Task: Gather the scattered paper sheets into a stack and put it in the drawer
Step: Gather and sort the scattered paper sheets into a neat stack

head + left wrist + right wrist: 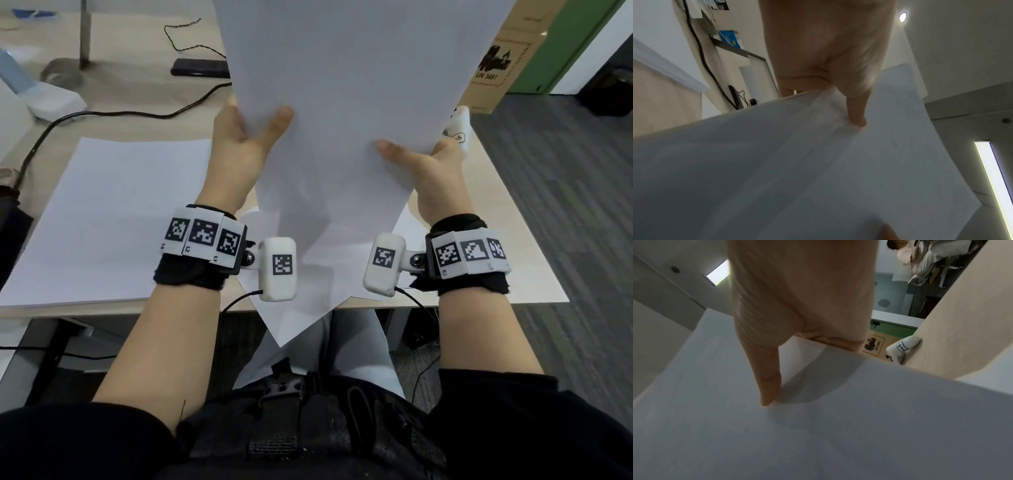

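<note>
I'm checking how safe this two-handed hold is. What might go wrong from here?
The left hand and right hand pinch only the side edges of the held sheets, whose corners sit uneven, so one could slip out. Another sheet remains on the desk and could be forgotten.

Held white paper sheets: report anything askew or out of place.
The held white paper sheets are fanned, their lower corners misaligned, pinched by the left hand and right hand. One large white sheet lies uncollected on the desk.
</note>
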